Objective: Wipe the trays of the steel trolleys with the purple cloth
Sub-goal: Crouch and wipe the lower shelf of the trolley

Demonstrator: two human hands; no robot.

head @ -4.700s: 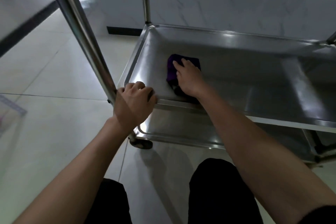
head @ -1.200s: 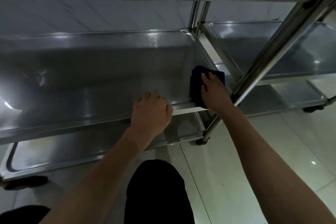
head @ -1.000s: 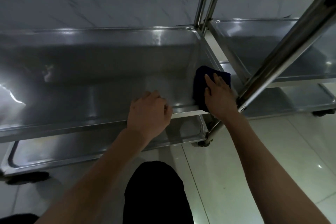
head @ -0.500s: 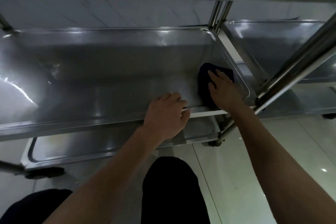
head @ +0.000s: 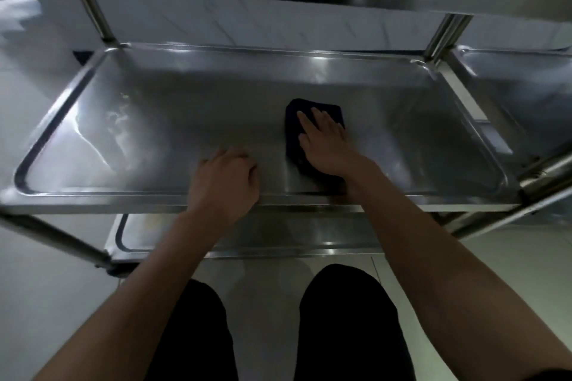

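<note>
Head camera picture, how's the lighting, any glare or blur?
Head view: dim overall; bright glare streaks on the middle tray at its left; left hand slightly motion-blurred; purple cloth reads almost black under the right hand; wide-angle bending at the edges.

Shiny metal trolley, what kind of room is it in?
Probably a commercial kitchen or a service area. Steel tray trolleys stand side by side, with a second trolley at right, on a pale tiled floor against a marble-look wall.

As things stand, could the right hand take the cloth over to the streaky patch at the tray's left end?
Probably yes. The right hand lies flat on the purple cloth mid-tray, and the tray floor up to the streaks is bare. The left hand on the near rim might crowd it.
</note>
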